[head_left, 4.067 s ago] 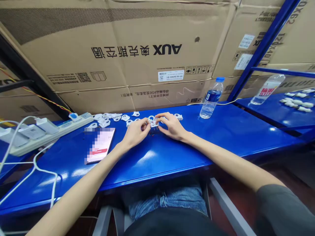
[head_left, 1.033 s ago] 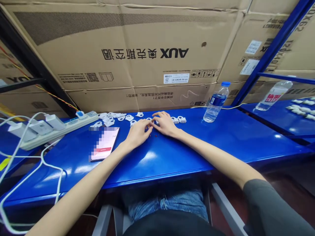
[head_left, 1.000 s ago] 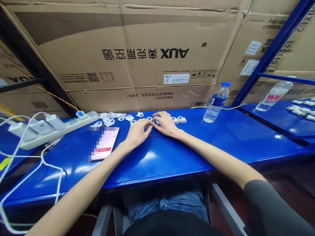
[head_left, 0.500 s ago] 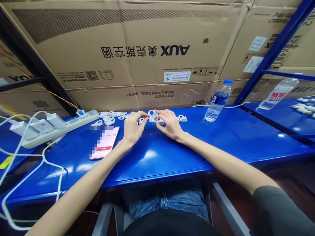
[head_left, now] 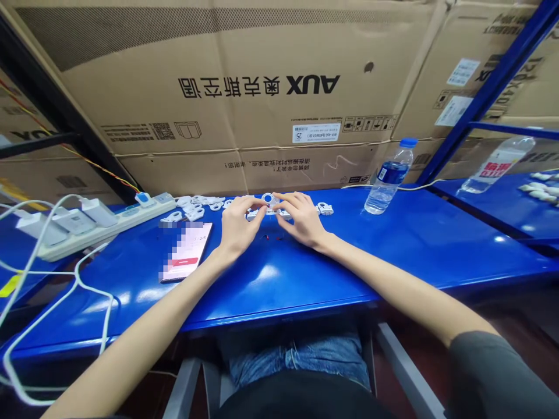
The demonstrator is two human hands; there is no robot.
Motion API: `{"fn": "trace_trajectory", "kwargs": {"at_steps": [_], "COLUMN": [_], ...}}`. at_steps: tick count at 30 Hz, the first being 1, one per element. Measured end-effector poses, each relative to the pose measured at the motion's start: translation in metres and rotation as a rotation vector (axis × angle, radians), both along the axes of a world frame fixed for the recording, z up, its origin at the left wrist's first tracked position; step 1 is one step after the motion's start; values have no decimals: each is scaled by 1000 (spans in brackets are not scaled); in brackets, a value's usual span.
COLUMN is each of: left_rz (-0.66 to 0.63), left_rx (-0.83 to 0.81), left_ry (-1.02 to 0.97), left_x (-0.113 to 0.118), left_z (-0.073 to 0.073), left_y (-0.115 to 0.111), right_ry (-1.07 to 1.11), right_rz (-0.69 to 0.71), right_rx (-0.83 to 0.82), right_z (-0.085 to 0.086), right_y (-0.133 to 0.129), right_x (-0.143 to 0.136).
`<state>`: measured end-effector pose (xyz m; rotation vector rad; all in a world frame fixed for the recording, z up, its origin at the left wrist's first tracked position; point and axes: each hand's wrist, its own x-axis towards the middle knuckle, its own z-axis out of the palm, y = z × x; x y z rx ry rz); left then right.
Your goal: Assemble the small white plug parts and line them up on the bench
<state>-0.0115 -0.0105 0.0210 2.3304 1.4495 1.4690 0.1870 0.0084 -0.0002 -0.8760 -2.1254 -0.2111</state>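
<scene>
Both my hands meet at the far middle of the blue table, around a small white plastic part with a ring (head_left: 268,199). My left hand (head_left: 240,224) pinches at the part's left side with thumb and forefinger. From the right, my right hand (head_left: 301,220) pinches at it too, fingers curled. A tiny reddish speck shows near the fingertips, too small to name. Thin prongs or leads seem to stick out below the part. More white plastic parts (head_left: 192,206) lie left of my left hand, and another white part (head_left: 324,208) lies right of my right hand.
A phone (head_left: 187,256) lies left of my left forearm. Beyond it are a power strip (head_left: 126,227) with chargers and white cables (head_left: 78,273). A water bottle (head_left: 390,177) stands at the right, before large cardboard boxes (head_left: 262,46). Another bottle (head_left: 498,166) is farther right.
My hands stay in nearly the same place around the white part, with slight finger shifts. The part's lower edge sits a little differently between the fingers. The camera view has moved slightly.
</scene>
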Motion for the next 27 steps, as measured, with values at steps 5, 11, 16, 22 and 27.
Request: {"fn": "trace_trajectory", "kwargs": {"at_steps": [5,11,16,22,27], "left_rz": [26,48,42,20,39], "left_rx": [4,14,52,229,258], "left_ry": [-5,-15,-2,56,70], "left_x": [0,1,0,0,1], "left_z": [0,1,-2,-5,-7], "left_y": [0,-1,0,2,3], "right_ry": [-15,-27,-13,120,170], "right_rz": [1,0,6,54,58], "right_rx": [-16,-12,-46,-35,-39], "right_z": [1,0,1,0,0], "right_y": [-1,-1,-4,-5,-4], "right_x": [-1,-1,-2,-5,-6]}}
